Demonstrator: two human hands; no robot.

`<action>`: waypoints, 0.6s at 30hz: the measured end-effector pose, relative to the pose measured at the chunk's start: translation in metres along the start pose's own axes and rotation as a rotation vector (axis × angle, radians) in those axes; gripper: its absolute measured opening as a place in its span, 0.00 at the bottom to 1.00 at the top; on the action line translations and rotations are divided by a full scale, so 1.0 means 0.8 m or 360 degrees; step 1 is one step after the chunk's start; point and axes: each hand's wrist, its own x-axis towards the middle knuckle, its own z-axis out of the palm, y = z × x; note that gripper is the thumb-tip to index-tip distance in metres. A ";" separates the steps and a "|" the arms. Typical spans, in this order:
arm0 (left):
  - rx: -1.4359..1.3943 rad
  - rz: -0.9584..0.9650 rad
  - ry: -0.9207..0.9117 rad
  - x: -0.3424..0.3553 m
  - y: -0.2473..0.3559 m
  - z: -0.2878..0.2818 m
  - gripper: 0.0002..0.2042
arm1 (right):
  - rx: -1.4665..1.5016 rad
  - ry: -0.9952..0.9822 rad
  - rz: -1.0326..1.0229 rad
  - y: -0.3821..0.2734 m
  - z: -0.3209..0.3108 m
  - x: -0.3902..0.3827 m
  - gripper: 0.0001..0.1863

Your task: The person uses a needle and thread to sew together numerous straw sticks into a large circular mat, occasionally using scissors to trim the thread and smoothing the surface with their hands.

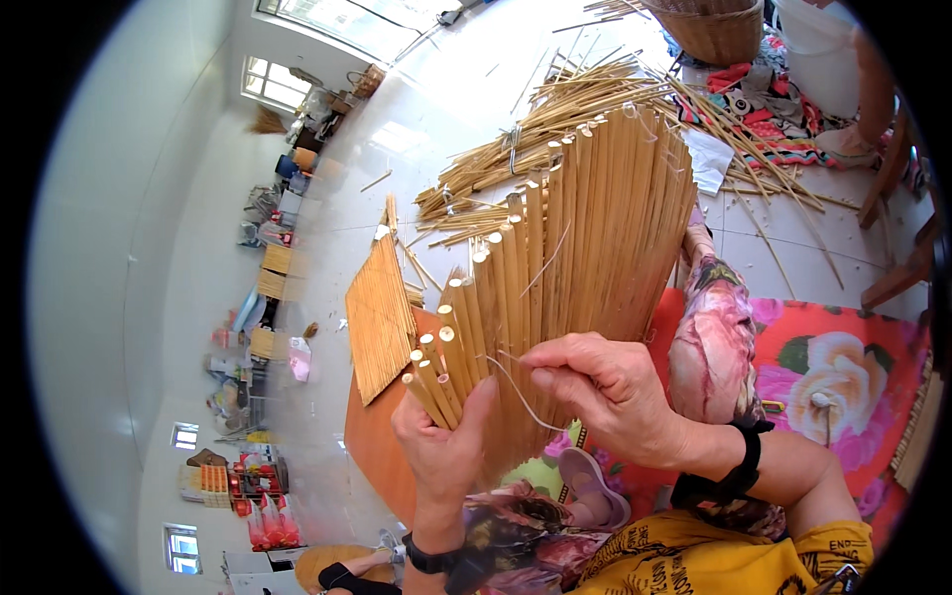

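Mat, fanned before us: stalks at its near-L end gripped in our L hand; R hand, over its near end, closed in a pinch, apparently on thread. Step, we judge: stringing stalks on. Next move: L grip steady, thread drawn thru w/o snagging.

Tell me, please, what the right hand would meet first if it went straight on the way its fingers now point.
Probably the row of stalks beside the left hand, though depth is unclear and it might pass over them.
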 end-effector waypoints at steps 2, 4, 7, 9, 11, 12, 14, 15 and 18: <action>-0.0102 -0.0045 0.0017 -0.001 -0.005 0.003 0.08 | -0.0043 0.0009 -0.0102 0.008 0.004 -0.002 0.10; -0.0098 -0.0068 0.0030 -0.003 -0.009 0.002 0.07 | -0.0106 -0.0042 -0.0140 0.006 0.002 -0.002 0.11; -0.0095 -0.0079 0.0035 -0.003 -0.009 0.003 0.07 | -0.0133 -0.0049 -0.0177 0.008 0.002 -0.001 0.13; -0.0094 -0.0064 0.0037 -0.004 -0.010 0.003 0.07 | -0.0138 -0.0061 -0.0189 0.008 0.003 0.000 0.15; -0.0094 -0.0035 0.0045 -0.004 -0.015 0.002 0.07 | -0.0153 -0.0105 -0.0194 0.006 0.003 0.000 0.16; -0.0089 -0.0048 0.0049 -0.004 -0.014 0.002 0.07 | -0.0151 -0.0106 -0.0199 0.006 0.003 -0.001 0.16; -0.0078 -0.0078 0.0057 -0.004 -0.010 0.003 0.07 | -0.0145 -0.0110 -0.0205 0.007 0.005 -0.002 0.17; -0.0060 -0.0082 0.0030 -0.006 -0.007 0.002 0.07 | -0.0157 -0.0105 -0.0220 0.006 0.005 -0.002 0.17; -0.0022 -0.0093 -0.0027 -0.010 -0.006 -0.002 0.08 | -0.0183 -0.0106 -0.0245 0.004 0.006 -0.004 0.19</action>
